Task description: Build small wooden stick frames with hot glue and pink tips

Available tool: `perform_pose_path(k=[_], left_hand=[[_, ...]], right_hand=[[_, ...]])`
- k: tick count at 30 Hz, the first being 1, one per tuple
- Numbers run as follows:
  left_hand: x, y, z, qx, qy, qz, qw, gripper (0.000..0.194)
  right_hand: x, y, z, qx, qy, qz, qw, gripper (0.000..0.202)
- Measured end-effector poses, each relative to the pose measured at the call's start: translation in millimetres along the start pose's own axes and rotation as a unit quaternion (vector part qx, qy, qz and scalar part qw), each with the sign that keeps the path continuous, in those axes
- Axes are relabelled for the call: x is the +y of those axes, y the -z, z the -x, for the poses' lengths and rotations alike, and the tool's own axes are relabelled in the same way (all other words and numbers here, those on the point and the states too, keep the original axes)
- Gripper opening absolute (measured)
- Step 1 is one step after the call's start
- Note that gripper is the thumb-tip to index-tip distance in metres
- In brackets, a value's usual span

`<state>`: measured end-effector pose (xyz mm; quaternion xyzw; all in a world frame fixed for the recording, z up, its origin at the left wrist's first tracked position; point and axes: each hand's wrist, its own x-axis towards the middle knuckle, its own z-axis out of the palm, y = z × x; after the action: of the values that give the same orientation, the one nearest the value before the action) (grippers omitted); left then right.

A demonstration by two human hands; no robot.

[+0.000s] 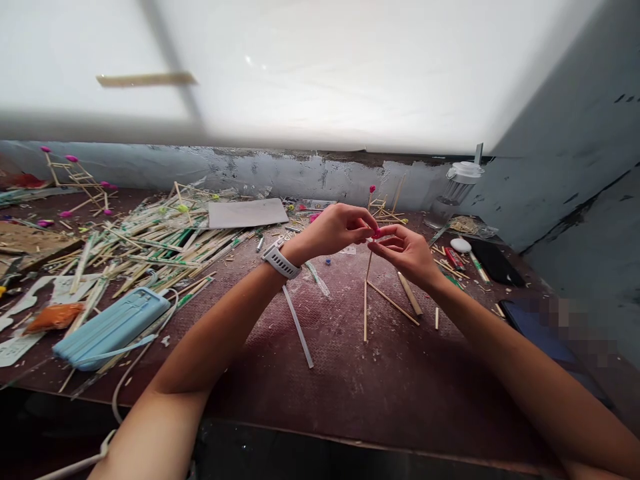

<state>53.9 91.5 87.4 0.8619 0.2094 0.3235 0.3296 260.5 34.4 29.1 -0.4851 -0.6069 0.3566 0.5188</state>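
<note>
My left hand [343,230], with a white watch [281,259] on its wrist, has its fingertips pinched at a small pink clay lump [377,233]. From the other side, the fingers of my right hand [407,252] close on the same lump. A thin wooden stick [369,267] runs down below my fingers toward the table. Near its lower end, another stick [365,313] and a slanting stick [393,302] spread over the tabletop; how they join is too small to tell. Behind my hands, a pink ball [372,189] tops a thin stick.
Loose bamboo sticks [145,250] pile up at left, near a blue power bank [113,327] with a cable. A stick frame with pink balls [80,177] stands far left. Rightward are a clear jar [453,190], a black phone [497,262] and a red lighter [454,259].
</note>
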Motion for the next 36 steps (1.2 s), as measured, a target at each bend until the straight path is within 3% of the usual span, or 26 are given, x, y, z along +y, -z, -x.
perform_pose_path(k=[5,10,15,21,28,36], left_hand=[[0.5,0.9,-0.1,-0.006,-0.002,-0.012,1.000,0.017],[-0.8,3.3,-0.3,-0.008,0.003,0.004,1.000,0.017],[-2.2,6.0,-0.1,-0.012,0.010,0.015,1.000,0.019],[-5.8,7.5,-0.9,-0.025,-0.002,0.002,1.000,0.018],[3.4,10.2,1.8,-0.013,-0.001,-0.004,1.000,0.015],[2.5,18.8,1.6,-0.026,0.002,-0.091,0.996,0.016]], right_hand=[[-0.8,9.2,-4.4,-0.018,-0.026,-0.009,0.999,0.058],[5.5,25.6,-13.2,0.046,-0.026,-0.076,0.996,0.059],[17.2,34.7,-19.5,0.067,-0.039,-0.057,0.995,0.060],[19.7,32.7,-17.7,0.030,-0.015,-0.019,0.999,0.056],[13.4,29.7,-13.3,0.008,0.019,0.063,0.998,0.056],[13.4,30.9,-13.5,-0.027,-0.004,0.132,0.991,0.068]])
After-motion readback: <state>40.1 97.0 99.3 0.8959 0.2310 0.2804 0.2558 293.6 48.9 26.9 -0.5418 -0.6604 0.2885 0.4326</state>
